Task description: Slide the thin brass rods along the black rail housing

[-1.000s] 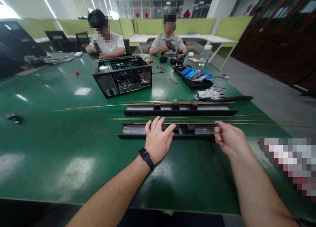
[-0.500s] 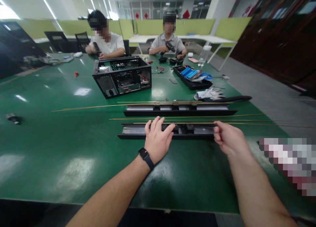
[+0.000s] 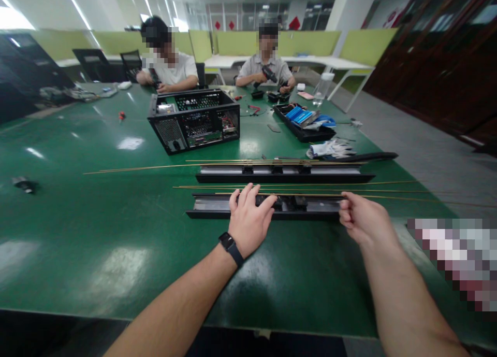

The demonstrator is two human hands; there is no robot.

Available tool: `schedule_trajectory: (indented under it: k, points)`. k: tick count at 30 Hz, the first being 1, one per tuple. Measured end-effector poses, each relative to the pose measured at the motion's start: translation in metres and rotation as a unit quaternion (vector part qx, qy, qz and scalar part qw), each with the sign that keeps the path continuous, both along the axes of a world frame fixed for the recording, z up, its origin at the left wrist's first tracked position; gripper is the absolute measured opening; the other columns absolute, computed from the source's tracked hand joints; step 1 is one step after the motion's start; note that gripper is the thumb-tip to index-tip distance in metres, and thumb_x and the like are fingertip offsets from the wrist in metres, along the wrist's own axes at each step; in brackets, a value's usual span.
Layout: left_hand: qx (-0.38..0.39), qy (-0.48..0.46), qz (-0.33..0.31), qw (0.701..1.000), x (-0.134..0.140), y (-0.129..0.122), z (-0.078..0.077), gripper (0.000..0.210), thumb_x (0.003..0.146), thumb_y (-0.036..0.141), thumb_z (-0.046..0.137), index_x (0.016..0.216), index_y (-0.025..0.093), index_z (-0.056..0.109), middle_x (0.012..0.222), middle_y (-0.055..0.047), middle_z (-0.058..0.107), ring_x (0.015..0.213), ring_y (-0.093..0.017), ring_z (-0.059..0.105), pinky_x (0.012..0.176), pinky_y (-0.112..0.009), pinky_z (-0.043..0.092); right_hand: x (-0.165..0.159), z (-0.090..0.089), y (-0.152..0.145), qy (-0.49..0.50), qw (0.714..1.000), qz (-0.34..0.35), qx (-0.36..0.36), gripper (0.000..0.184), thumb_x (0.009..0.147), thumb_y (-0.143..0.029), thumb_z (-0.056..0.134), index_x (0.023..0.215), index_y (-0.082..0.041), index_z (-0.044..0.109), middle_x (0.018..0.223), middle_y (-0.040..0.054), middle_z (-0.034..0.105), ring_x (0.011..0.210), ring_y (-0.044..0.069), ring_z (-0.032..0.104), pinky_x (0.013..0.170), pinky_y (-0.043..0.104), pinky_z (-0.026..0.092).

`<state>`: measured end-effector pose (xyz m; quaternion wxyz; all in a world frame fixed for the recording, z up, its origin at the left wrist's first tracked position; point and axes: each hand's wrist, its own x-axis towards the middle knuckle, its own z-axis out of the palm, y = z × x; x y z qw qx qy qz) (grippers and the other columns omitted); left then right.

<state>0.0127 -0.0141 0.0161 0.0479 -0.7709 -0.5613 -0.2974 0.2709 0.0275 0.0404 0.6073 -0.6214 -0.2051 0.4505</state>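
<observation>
My left hand [image 3: 250,214], with a dark watch on its wrist, rests with fingers spread over the nearer black channel-shaped rail [image 3: 213,204]. My right hand [image 3: 363,217] is closed in a pinch at the rail's right end, on a thin brass-coloured rod [image 3: 392,196]. This rod runs along the rail's far edge and reaches out to the right. Small black blocks [image 3: 297,202] sit inside the channel, partly covered by my left hand. Beyond it lies a second black rail [image 3: 330,177], with several more thin rods [image 3: 143,168] along and between the two rails.
An open computer case [image 3: 194,121] stands farther back on the green table [image 3: 97,217]. Right of it are a black tray [image 3: 306,134] of blue items, white gloves [image 3: 334,148] and a clear bottle [image 3: 322,87]. Two people sit across the table, holding tools. A blurred patch covers the right edge.
My right hand has shifted slightly to the right, and the pinched rod has slid with it. My left hand stays in place on the rail.
</observation>
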Motion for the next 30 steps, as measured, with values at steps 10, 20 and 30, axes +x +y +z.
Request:
schedule_trajectory:
  k: [10,20,30]
  points:
    - [-0.004,0.001,0.000,1.000,0.0004,-0.0001,0.0006,0.031,0.096,0.033,0.053,0.125,0.037,0.063,0.143,-0.008,0.053,0.142,-0.028,0.038,0.116,-0.055,0.022,0.0005,-0.0009,-0.0003,-0.009,1.000,0.015,0.001,0.015,0.082,-0.014,0.063,0.071,-0.018,0.054,0.050,-0.0054,0.052,0.029,0.005,0.036,0.023,0.016,0.019]
    - [-0.002,-0.002,0.002,1.000,0.0004,-0.0001,0.0006,0.031,0.096,0.033,0.054,0.125,0.037,0.063,0.142,-0.008,0.053,0.141,-0.028,0.039,0.116,-0.055,0.023,-0.0014,0.0047,-0.0001,0.023,1.000,-0.012,-0.013,0.012,0.084,-0.012,0.059,0.075,-0.018,0.056,0.049,-0.0062,0.050,0.028,0.006,0.034,0.023,0.016,0.020]
    - [0.001,-0.007,0.002,1.000,0.0006,-0.0003,0.0005,0.030,0.095,0.033,0.055,0.124,0.037,0.064,0.142,-0.007,0.054,0.140,-0.029,0.039,0.116,-0.055,0.022,-0.0018,0.0024,-0.0009,0.012,1.000,0.023,-0.009,0.004,0.082,-0.015,0.062,0.079,-0.017,0.060,0.049,-0.0058,0.050,0.028,0.005,0.035,0.022,0.016,0.019]
